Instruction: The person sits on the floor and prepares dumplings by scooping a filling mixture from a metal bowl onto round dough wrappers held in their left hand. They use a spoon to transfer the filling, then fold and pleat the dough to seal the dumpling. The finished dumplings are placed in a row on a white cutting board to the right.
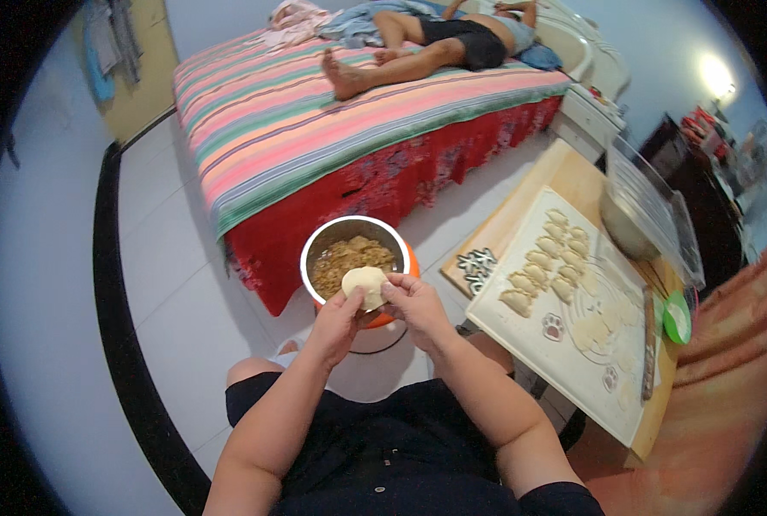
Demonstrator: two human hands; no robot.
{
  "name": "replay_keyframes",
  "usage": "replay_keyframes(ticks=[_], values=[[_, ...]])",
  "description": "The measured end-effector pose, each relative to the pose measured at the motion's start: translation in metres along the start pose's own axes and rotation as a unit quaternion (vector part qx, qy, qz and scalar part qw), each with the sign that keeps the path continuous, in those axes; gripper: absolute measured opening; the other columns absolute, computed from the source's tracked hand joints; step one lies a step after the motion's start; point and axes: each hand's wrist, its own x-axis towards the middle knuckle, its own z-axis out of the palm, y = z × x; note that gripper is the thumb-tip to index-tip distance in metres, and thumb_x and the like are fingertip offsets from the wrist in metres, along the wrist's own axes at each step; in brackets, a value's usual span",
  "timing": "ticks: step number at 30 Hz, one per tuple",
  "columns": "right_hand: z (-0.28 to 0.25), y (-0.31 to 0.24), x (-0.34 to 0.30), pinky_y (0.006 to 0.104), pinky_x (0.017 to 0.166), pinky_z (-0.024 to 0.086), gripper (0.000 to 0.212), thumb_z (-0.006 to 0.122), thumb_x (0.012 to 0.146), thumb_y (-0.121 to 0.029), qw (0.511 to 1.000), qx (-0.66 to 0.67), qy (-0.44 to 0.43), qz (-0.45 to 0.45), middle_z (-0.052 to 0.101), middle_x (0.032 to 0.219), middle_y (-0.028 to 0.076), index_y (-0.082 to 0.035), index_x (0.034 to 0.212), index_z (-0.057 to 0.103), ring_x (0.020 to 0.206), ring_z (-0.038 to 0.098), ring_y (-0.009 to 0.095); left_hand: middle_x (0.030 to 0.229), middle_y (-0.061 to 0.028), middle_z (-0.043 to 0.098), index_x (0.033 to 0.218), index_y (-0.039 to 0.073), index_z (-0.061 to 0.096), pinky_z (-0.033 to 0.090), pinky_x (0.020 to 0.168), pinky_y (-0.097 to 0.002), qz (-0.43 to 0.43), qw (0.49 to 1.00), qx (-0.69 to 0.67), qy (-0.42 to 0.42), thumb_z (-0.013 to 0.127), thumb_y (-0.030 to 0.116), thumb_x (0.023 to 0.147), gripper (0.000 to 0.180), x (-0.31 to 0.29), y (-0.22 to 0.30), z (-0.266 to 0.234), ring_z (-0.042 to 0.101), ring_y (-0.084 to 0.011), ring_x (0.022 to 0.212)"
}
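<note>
A round, pale dumpling wrapper (pixel 365 285) is stretched between my two hands. My left hand (pixel 339 324) pinches its lower left edge, and my right hand (pixel 412 303) grips its right edge with thumb and fingers. Just behind the wrapper stands a pot (pixel 404 255) with a silvery rim and orange outside. Brownish chopped filling (pixel 349 257) lies in the pot; the wrapper and my hands cover its near part. To the right, several folded dumplings (pixel 537 273) sit in rows on a white mat (pixel 521 331), with flat wrappers (pixel 597 325) nearer me.
The mat lies on a wooden board (pixel 497 225). A rolling pin (pixel 649 344), a green bowl of white powder (pixel 677 318) and a large bowl (pixel 628 222) with a clear plastic container (pixel 650 193) are at its right. Ahead, a person (pixel 452 47) lies on a striped bed (pixel 272 129).
</note>
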Motion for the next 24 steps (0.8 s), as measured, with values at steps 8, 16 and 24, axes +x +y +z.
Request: replay_keyframes(ticks=[8, 16, 24], values=[[0.015, 0.010, 0.043, 0.0254, 0.069, 0.053, 0.029, 0.055, 0.092, -0.025, 0.998, -0.008, -0.038, 0.042, 0.064, 0.090, 0.008, 0.003, 0.098, 0.060, 0.075, 0.063, 0.015, 0.112, -0.0091, 0.058, 0.120, 0.001, 0.051, 0.050, 0.089, -0.0298, 0.023, 0.997, 0.054, 0.052, 0.047, 0.023, 0.096, 0.033, 0.014, 0.014, -0.025, 0.059, -0.0170, 0.101], [0.010, 0.038, 0.065, 0.0238, 0.064, 0.048, 0.024, 0.059, 0.090, -0.021, 0.987, -0.139, -0.013, -0.079, 0.063, 0.079, 0.004, 0.002, 0.087, 0.065, 0.068, 0.058, 0.010, 0.114, -0.0083, 0.058, 0.121, 0.002, 0.050, 0.049, 0.087, -0.0339, -0.002, 0.997, 0.006, 0.074, 0.039, 0.036, 0.098, 0.043, 0.037, 0.014, -0.034, 0.058, -0.0183, 0.101], [0.012, 0.032, 0.073, 0.0271, 0.068, 0.052, 0.033, 0.050, 0.095, -0.026, 0.999, -0.034, 0.012, -0.035, 0.064, 0.092, 0.010, 0.004, 0.102, 0.059, 0.078, 0.062, 0.014, 0.122, -0.0102, 0.054, 0.127, 0.000, 0.044, 0.043, 0.096, -0.0334, 0.021, 1.000, -0.003, 0.010, 0.038, 0.027, 0.099, 0.039, 0.040, 0.020, -0.038, 0.054, -0.0185, 0.110]])
